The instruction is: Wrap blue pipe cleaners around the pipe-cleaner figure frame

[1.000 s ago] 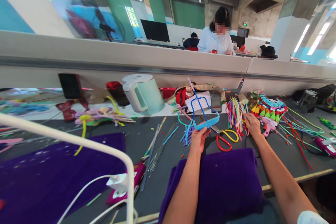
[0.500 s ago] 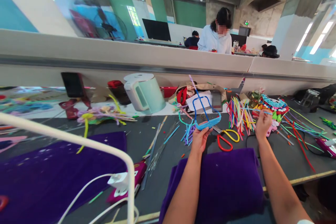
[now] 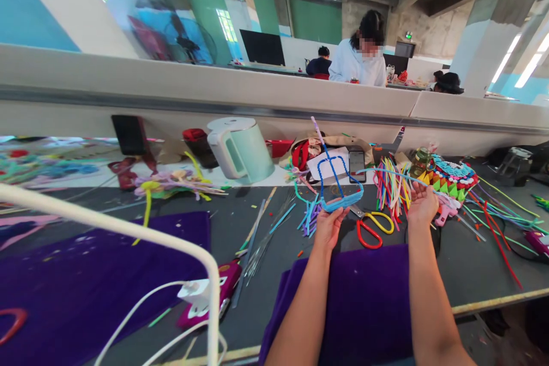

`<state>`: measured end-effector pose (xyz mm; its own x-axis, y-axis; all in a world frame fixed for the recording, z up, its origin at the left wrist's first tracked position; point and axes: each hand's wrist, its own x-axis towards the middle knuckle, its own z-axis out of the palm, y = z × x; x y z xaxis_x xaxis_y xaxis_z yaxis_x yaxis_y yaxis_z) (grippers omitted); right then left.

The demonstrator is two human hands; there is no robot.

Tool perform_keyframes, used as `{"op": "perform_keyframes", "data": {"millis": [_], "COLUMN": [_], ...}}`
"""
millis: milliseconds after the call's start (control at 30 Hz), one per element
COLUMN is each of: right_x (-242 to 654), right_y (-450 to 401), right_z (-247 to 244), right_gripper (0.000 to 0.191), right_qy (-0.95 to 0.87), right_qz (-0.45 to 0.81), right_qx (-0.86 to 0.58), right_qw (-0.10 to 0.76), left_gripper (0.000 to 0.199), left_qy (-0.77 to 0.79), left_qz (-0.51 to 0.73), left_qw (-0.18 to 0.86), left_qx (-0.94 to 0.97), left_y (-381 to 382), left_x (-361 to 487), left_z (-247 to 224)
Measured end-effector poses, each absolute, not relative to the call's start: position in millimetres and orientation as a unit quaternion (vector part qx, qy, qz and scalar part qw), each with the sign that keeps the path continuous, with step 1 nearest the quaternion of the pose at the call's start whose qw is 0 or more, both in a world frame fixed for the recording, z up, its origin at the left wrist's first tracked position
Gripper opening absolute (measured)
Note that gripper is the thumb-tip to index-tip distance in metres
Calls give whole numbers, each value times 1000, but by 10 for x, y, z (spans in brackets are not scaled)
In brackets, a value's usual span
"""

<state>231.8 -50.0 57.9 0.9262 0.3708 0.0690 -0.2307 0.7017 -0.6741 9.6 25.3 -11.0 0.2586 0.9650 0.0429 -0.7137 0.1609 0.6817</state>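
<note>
My left hand (image 3: 331, 225) grips the lower edge of a blue wire frame (image 3: 342, 203), whose bottom is wrapped in light blue pipe cleaner. A stem with a pale purple tip rises from the frame. To the right, my right hand (image 3: 422, 205) has its fingers bent around a light blue pipe cleaner (image 3: 388, 171), which stretches leftward toward the frame. Scissors (image 3: 369, 229) with red and yellow handles lie just right of my left hand. Behind them is a bundle of multicoloured pipe cleaners (image 3: 392, 186).
A folded purple cloth (image 3: 369, 297) lies under my forearms. A pale green kettle (image 3: 242, 148) stands at the back beside a white sheet. A white curved bar (image 3: 128, 224) crosses the left foreground. Beyond the partition (image 3: 266, 94), a person (image 3: 362, 63) in white looks down.
My right hand has moved slightly left and turned, showing more of its palm. More of the light blue pipe cleaner now shows, reaching toward the frame. The view has shifted a little.
</note>
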Motion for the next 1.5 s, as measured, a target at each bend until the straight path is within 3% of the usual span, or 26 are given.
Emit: {"op": "perform_keyframes", "data": {"millis": [233,467,733,933,1267,1500], "right_x": [2131,2105,1926,1918,1646,1601], "right_y": [-224,-197,-112,-35,-25,-2], "right_z": [343,222,152,80,152,104], "right_gripper": [17,26,37,36,35,32], "right_qy": [-42,-102,-163,-177,-308,-284], "right_qz": [286,239,286,295,392,418], "right_qx": [-287,-341,-429,-436,-420,-428], "right_qw": [913,903,841,832,758,749], "left_gripper": [35,32,35,23,20,17], "left_qy": [224,240,258,275,292,286], "left_qz": [568,565,573,586,584,577], "left_qw": [739,741,726,715,708,719], "left_qx": [286,271,280,264,270,262], "left_y": [228,227,200,235,235,271], "left_x": [70,99,92,90,104,95], "left_z": [-103,-68,-66,-105,-98,-143]}}
